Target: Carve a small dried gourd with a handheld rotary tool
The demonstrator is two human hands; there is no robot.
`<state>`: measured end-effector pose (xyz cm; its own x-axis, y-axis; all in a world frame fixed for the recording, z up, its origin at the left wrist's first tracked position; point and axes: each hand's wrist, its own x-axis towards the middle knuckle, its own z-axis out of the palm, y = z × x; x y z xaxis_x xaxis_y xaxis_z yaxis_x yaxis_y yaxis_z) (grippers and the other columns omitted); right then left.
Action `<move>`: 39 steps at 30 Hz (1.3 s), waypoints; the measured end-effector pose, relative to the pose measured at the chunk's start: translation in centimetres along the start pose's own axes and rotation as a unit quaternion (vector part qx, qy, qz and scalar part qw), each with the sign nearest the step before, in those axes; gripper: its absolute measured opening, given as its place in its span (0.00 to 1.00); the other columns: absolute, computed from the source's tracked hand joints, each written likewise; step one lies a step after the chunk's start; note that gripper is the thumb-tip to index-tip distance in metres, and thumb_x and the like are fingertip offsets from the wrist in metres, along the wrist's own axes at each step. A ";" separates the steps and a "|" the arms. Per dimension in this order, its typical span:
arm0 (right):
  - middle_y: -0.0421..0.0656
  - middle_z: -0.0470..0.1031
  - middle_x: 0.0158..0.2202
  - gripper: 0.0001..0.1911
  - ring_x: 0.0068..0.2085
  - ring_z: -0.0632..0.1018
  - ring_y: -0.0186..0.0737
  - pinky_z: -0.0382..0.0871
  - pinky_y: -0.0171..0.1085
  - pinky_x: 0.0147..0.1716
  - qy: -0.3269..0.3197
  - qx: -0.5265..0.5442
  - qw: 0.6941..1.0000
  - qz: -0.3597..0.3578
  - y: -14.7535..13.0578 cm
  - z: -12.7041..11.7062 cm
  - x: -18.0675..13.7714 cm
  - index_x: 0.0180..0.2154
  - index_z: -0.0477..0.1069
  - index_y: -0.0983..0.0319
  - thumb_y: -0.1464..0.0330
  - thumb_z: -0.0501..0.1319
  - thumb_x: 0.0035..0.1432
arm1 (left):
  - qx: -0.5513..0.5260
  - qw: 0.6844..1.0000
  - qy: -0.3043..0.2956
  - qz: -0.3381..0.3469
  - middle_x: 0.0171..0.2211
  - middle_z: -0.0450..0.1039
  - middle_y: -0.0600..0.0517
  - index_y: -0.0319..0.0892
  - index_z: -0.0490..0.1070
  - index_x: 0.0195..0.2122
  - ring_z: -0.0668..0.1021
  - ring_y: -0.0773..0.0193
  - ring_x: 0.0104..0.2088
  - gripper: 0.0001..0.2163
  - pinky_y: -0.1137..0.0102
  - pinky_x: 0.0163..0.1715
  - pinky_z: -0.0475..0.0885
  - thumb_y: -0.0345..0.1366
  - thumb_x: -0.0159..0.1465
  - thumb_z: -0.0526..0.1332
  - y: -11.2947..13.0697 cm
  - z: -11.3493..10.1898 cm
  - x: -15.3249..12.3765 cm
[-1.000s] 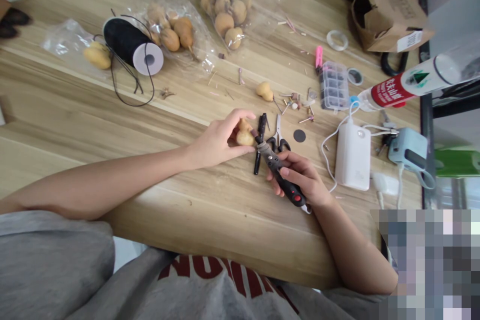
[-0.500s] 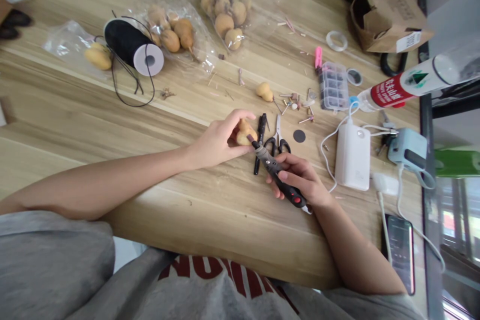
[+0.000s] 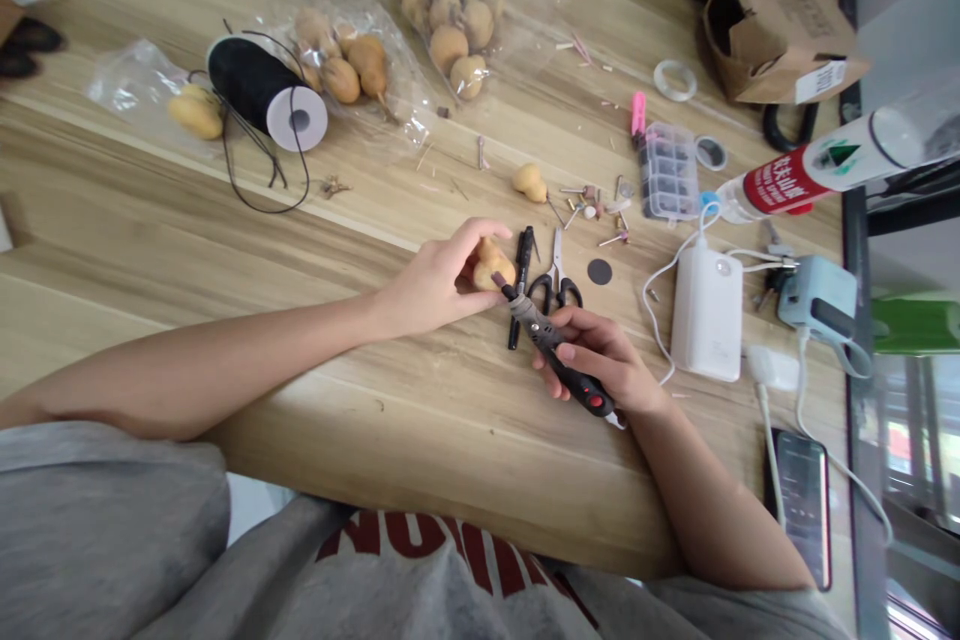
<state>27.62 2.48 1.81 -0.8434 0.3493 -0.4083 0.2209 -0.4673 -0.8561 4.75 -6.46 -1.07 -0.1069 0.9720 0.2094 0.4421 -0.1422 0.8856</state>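
Note:
My left hand (image 3: 435, 282) pinches a small tan gourd (image 3: 491, 266) between thumb and fingers, just above the wooden table (image 3: 187, 220). In my right hand (image 3: 604, 360) I grip a black and grey rotary tool (image 3: 559, 352) with a red button. Its tip touches the gourd's lower right side. A black pen (image 3: 520, 280) and scissors (image 3: 556, 282) lie right behind the tool.
Clear bags of gourds (image 3: 450, 10) and a spool of black cord (image 3: 264, 92) lie at the back. A loose gourd (image 3: 529, 183), a bit case (image 3: 666, 172), a white power bank (image 3: 705, 312), a glue bottle (image 3: 802, 170), a phone (image 3: 799, 500) and a cardboard box (image 3: 780, 30) crowd the right.
The tool's tip has slid a little left and down along the gourd. The gourd turned slightly in my left fingers. Both forearms stay put.

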 end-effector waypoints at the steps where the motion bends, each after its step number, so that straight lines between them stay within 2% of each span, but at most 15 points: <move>1: 0.43 0.79 0.29 0.12 0.21 0.78 0.34 0.73 0.32 0.17 0.002 0.001 1.000 0.000 0.0 0.0 0.0 0.38 0.70 0.63 0.64 0.67 0.55 | 0.000 1.000 0.000 0.001 0.41 0.76 0.51 0.45 0.59 0.54 0.80 0.67 0.38 0.26 0.72 0.40 0.76 0.35 0.57 0.67 0.0 0.0 0.0; 6: 0.43 0.80 0.29 0.11 0.20 0.77 0.33 0.71 0.31 0.16 0.025 0.017 0.999 -0.013 0.1 -0.1 0.1 0.37 0.69 0.63 0.64 0.66 0.56 | 0.010 1.000 -0.001 -0.005 0.42 0.77 0.50 0.44 0.60 0.54 0.80 0.65 0.40 0.26 0.71 0.40 0.76 0.38 0.57 0.68 0.3 0.0 0.0; 13: 0.42 0.78 0.28 0.13 0.20 0.77 0.34 0.72 0.32 0.16 0.007 -0.006 1.000 0.000 0.0 0.0 0.0 0.38 0.69 0.63 0.63 0.67 0.55 | -0.001 1.000 -0.002 0.005 0.42 0.76 0.49 0.44 0.59 0.54 0.81 0.66 0.39 0.25 0.72 0.39 0.76 0.37 0.58 0.66 0.0 0.0 0.0; 19: 0.43 0.80 0.28 0.12 0.19 0.77 0.33 0.71 0.31 0.16 0.031 0.023 0.999 0.000 0.0 -0.1 0.1 0.37 0.69 0.63 0.63 0.67 0.55 | 0.006 1.000 -0.002 0.001 0.42 0.76 0.49 0.44 0.59 0.54 0.80 0.64 0.40 0.26 0.70 0.41 0.76 0.38 0.57 0.67 0.1 0.0 0.0; 26: 0.42 0.79 0.27 0.12 0.19 0.77 0.34 0.71 0.32 0.16 -0.001 0.003 1.000 0.009 0.0 0.0 0.0 0.37 0.70 0.63 0.64 0.68 0.54 | -0.015 1.000 0.005 0.001 0.42 0.76 0.51 0.46 0.60 0.54 0.81 0.66 0.38 0.25 0.71 0.41 0.76 0.36 0.57 0.67 0.0 0.0 0.0; 33: 0.43 0.80 0.28 0.12 0.19 0.76 0.34 0.71 0.32 0.15 0.043 0.022 0.999 0.005 0.1 -0.2 0.1 0.36 0.68 0.62 0.63 0.67 0.55 | 0.002 1.000 -0.001 -0.002 0.43 0.76 0.49 0.43 0.60 0.54 0.80 0.64 0.40 0.26 0.70 0.41 0.76 0.37 0.57 0.68 0.1 0.0 0.0; 39: 0.42 0.79 0.27 0.12 0.19 0.77 0.34 0.71 0.32 0.15 0.005 0.010 1.000 0.013 0.0 -0.2 0.0 0.37 0.69 0.63 0.64 0.68 0.54 | 0.000 1.000 0.000 -0.005 0.42 0.76 0.49 0.44 0.60 0.54 0.81 0.65 0.38 0.25 0.71 0.40 0.76 0.36 0.57 0.67 0.2 0.0 0.0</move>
<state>27.65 2.64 1.78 -0.8330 0.3449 -0.4326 0.2320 -0.4921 -0.8390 4.81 -6.47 -0.91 -0.1104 0.9734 0.2006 0.4418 -0.1327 0.8872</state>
